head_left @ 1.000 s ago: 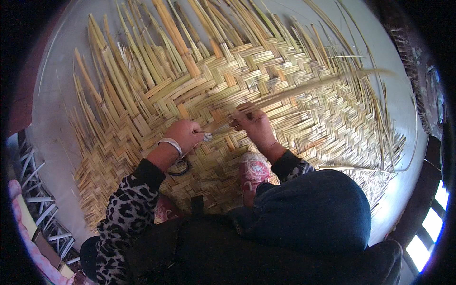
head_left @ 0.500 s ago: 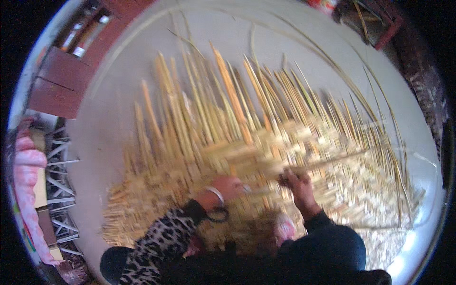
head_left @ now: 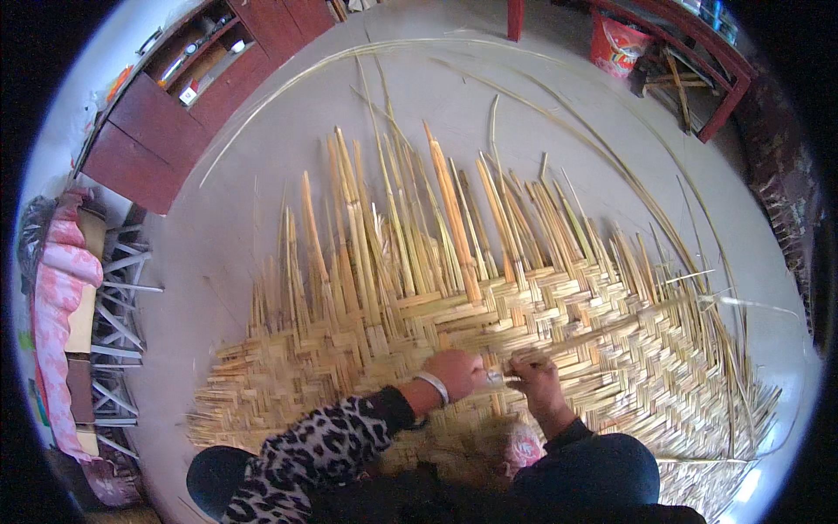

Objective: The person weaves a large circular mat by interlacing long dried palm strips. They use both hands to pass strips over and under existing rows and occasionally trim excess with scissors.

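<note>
A large woven mat (head_left: 559,306) of split reed strips lies on the floor, with unwoven strip ends (head_left: 449,210) jutting out along its far side. My left hand (head_left: 456,374), with a bracelet at the wrist and a leopard-print sleeve, is closed over the middle of the mat. Something small and pale pokes out from its fingers; its kind cannot be made out. Close beside it, nearly touching, my right hand (head_left: 541,386) is closed on a long reed strip (head_left: 611,328) that runs up to the right over the weave.
Loose long reeds (head_left: 624,170) curve over the grey floor at the far right. A red cabinet (head_left: 153,131) stands at the far left, above folding metal frames (head_left: 122,306) and pink cloth (head_left: 65,288). A red bucket (head_left: 617,45) sits under a red table (head_left: 724,109).
The view has shifted, so more of the cabinet and bucket shows. My left hand has moved right, and the two hands are closer together. The right hand keeps hold of the reed strip.
</note>
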{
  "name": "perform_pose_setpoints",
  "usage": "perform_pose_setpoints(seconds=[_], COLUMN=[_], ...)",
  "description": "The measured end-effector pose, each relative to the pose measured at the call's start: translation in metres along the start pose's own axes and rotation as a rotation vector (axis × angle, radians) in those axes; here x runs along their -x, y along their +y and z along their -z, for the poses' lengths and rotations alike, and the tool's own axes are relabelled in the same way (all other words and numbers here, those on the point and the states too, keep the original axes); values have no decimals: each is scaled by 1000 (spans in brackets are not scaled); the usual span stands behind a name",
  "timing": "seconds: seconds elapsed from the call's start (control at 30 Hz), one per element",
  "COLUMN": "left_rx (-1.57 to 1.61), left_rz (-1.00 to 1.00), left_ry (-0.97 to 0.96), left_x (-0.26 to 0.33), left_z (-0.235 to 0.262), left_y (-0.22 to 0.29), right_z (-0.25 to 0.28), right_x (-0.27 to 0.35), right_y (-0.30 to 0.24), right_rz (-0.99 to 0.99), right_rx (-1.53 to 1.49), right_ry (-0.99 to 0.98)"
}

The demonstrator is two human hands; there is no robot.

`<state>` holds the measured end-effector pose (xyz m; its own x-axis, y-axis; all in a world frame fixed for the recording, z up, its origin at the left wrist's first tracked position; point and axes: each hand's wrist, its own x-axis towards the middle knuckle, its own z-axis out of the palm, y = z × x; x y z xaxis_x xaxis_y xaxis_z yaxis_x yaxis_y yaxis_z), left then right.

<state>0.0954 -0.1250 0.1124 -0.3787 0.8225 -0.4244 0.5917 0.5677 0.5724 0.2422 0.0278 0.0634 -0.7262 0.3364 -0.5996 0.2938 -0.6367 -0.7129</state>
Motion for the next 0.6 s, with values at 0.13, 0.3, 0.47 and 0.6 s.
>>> perform_pose_setpoints(seconds=[0.13,0.3,0.47,0.6], left_rx=[-43,-183,-195,-205], left_rz=[6,-60,-67,-81], left_ry=[-76,-94,-51,-71], left_x=[2,23,41,76], left_z=[30,52,78,107], left_y=[-9,-12,-29,-53], right_z=[16,5,6,21], right_x=[-4,-10,-16,-23], right_y=[-16,-9,-33,-53], right_rz=[-28,192,91,113], right_rx=[-208,198,-77,-107], right_ry=[74,157,21,136])
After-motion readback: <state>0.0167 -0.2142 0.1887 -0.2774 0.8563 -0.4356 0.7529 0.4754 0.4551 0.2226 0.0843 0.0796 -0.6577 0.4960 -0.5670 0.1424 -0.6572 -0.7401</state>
